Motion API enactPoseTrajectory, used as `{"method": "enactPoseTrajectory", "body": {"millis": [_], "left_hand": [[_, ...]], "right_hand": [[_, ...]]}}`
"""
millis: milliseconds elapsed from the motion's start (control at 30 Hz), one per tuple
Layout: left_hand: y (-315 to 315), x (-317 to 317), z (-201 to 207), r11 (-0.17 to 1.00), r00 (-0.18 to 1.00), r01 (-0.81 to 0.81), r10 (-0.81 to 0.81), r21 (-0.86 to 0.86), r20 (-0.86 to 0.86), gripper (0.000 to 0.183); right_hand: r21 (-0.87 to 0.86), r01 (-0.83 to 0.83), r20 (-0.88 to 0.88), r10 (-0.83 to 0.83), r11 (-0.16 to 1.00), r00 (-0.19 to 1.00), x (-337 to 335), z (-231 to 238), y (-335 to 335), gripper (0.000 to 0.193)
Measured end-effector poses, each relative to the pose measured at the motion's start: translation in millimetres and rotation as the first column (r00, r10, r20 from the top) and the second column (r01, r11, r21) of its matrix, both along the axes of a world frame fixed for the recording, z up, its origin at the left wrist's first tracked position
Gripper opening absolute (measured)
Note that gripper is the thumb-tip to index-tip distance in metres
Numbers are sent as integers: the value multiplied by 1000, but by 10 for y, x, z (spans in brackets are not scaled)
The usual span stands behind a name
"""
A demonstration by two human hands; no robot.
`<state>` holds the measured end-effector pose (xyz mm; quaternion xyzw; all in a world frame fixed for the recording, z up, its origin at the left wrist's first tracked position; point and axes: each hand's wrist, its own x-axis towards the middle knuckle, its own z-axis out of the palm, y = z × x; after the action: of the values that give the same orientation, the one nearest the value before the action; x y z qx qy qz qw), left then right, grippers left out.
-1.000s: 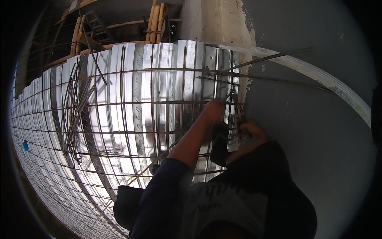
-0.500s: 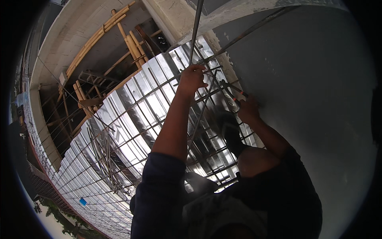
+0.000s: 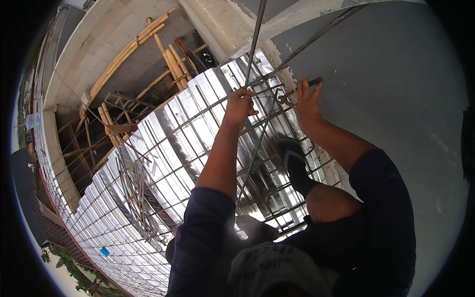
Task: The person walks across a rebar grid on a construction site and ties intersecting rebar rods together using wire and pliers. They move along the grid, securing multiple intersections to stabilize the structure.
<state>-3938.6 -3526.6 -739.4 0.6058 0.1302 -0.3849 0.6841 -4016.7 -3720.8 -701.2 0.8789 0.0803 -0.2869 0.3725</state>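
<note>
Shiny corrugated metal decking (image 3: pixel 163 163) runs toward the lower left, where a small blue object (image 3: pixel 104 252) lies near its edge. Bamboo poles (image 3: pixel 168 54) lean beyond its far edge. A grey concrete wall (image 3: pixel 396 99) borders its right edge.

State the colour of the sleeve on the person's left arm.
Dark navy blue sleeve, clearest in the head view.

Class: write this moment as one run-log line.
left hand: grips rebar | right hand: holds hook tool at mesh | foot: on mesh
</note>
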Motion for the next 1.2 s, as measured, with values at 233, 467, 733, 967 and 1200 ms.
{"method": "enactPoseTrajectory", "body": {"millis": [233,467,733,967,1200], "left_hand": [[-28,-41,41,1000,1000,-4,4,-4,15,26],[-114,-37,129,999,998,39,-40,30,45,24],[-132,-49,194,996,993,87,-90,33,71,27],[-148,-74,181,997,995,79,-79,0,53,28],[-234,-299,194,971,964,182,-207,156,169,33]], "right_hand": [[40,68,-129,-62,997,990,150,199,80,61],[31,-37,-24,37,999,999,159,84,-28,48],[-10,-45,-108,43,999,993,254,82,-21,50],[-8,-181,-56,180,983,982,291,-92,-106,37],[164,385,-178,-357,908,917,426,-21,42,29]]}}
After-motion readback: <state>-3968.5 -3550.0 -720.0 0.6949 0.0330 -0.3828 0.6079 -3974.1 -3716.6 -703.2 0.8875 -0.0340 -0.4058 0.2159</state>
